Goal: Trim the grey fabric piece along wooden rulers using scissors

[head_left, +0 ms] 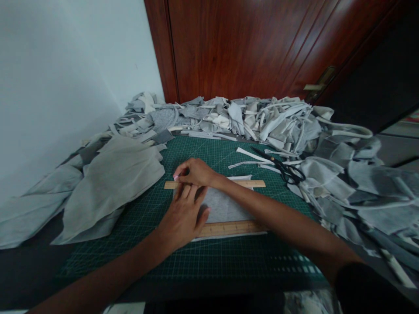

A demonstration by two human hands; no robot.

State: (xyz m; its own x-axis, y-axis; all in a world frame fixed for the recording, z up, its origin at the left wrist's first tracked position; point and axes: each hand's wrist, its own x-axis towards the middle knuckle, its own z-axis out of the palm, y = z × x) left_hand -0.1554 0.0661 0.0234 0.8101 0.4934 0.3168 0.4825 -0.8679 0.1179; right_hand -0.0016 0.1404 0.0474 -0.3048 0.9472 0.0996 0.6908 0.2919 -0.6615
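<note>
A piece of light grey fabric (225, 205) lies on the green cutting mat (203, 150). A narrow wooden ruler (258, 183) crosses its far edge, and a wider wooden ruler (225, 228) lies along its near edge. My left hand (183, 216) rests with fingers stretched over the fabric, fingertips at the narrow ruler. Just beyond it, my right hand (196, 172) pinches a small pinkish-white piece (176, 178) at the ruler's left end; its exact kind is too small to make out. My right forearm passes over part of both rulers and the fabric.
Black-handled scissors (278, 165) lie at the right among pale fabric strips (250, 153). Heaped grey scraps (235, 115) line the back and right (376, 183). Larger cloth pieces (114, 183) are stacked at the left. A wooden door (235, 48) stands behind the table.
</note>
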